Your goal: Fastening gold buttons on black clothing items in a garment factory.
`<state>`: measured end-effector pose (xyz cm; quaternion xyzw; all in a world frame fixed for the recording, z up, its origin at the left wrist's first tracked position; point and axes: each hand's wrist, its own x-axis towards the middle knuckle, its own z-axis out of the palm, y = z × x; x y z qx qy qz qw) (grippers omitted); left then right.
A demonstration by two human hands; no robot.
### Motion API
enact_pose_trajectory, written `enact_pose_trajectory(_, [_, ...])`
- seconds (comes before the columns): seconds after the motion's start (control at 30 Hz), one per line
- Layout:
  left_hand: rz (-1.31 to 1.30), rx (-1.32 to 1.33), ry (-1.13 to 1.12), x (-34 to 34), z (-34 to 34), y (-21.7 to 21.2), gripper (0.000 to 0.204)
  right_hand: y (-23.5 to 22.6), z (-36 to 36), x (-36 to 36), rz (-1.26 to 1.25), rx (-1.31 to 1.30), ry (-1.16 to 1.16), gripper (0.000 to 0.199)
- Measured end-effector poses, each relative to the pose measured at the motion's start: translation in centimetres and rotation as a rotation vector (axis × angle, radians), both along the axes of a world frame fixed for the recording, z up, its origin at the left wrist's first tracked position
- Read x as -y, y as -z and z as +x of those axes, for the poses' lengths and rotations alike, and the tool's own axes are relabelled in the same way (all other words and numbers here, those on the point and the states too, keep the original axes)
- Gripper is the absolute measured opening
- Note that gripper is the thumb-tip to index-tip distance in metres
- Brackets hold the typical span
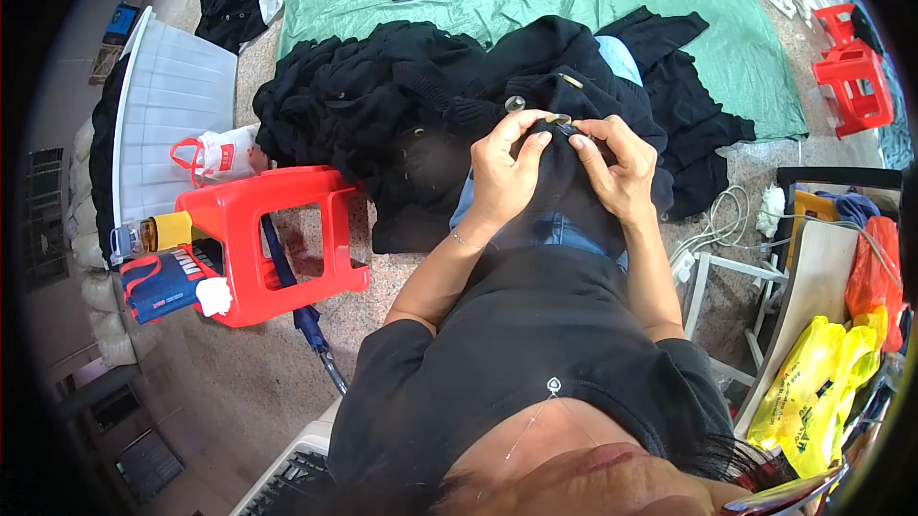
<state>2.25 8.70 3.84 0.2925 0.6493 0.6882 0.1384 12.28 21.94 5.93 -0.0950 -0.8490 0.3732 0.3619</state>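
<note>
A black knitted garment [598, 100] lies across my lap, over blue jeans [559, 229]. Fingers and thumb of my left hand [509, 167] pinch its edge from the left. From the right, my right hand [620, 167] grips the same edge, fingertips almost meeting the left ones. Between the two hands sits a shiny button [557, 119] at the pinched cloth. Another round button [515, 104] shows just beyond my left fingers, and a pale gold one [571, 81] lies farther up the garment. The fingertips partly hide the cloth they hold.
A heap of black garments [363, 95] spreads ahead on a green sheet [708, 38]. At left stand a red stool [287, 186] with a blue bag [167, 286] and a white-grey tub [177, 86]. A yellow plastic bag [813, 382] is at right, beyond it another red stool [851, 86].
</note>
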Motion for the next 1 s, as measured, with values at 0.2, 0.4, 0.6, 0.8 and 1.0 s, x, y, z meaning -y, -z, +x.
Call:
enact_pose_trajectory(0.2, [-0.012,-0.057,-0.014,0.0,0.1,0.2,0.018,0.8,0.1,0.1,-0.072,0.009,0.012,0.013])
enact_pose_trajectory(0.4, [-0.008,-0.061,-0.041,0.0,0.1,0.3,0.018,0.1,0.4,0.0,-0.043,0.024,0.034,0.013])
enact_pose_trajectory(0.6, [-0.013,-0.059,-0.04,0.0,0.1,0.2,0.019,0.1,0.4,0.2,-0.01,0.027,0.018,0.014])
enact_pose_trajectory(0.8, [-0.005,-0.029,-0.015,0.0,0.2,0.2,0.018,1.0,0.7,0.5,-0.31,-0.008,-0.109,0.01])
enact_pose_trajectory(1.0, [0.001,0.016,-0.005,0.1,0.0,0.3,0.018,0.5,-0.3,-0.1,-0.849,-0.046,-0.083,0.037])
